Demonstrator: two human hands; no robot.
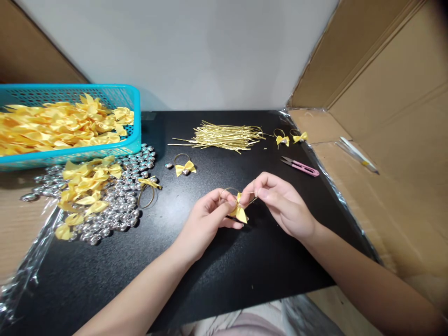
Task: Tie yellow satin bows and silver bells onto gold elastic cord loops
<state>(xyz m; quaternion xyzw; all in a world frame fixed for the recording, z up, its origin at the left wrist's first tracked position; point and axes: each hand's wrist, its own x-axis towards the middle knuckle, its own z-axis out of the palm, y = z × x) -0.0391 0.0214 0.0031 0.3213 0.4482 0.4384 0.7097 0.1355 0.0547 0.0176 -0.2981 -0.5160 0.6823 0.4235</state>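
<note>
My left hand [210, 217] pinches a small yellow satin bow [240, 212] just above the black mat [217, 261] at the centre. A thin gold cord loop [229, 190] rises from the bow. My right hand [280, 200] is closed in a pinch on the gold cord's end right beside the bow. The two hands almost touch at the fingertips.
A teal basket [135, 121] of yellow bows stands at the back left. In front of it lie silver beads [122, 205] and loose bows [86, 184]. A bundle of gold cords [226, 136], finished bows [185, 168], pink snips [301, 166] and a cardboard box [385, 140] at right.
</note>
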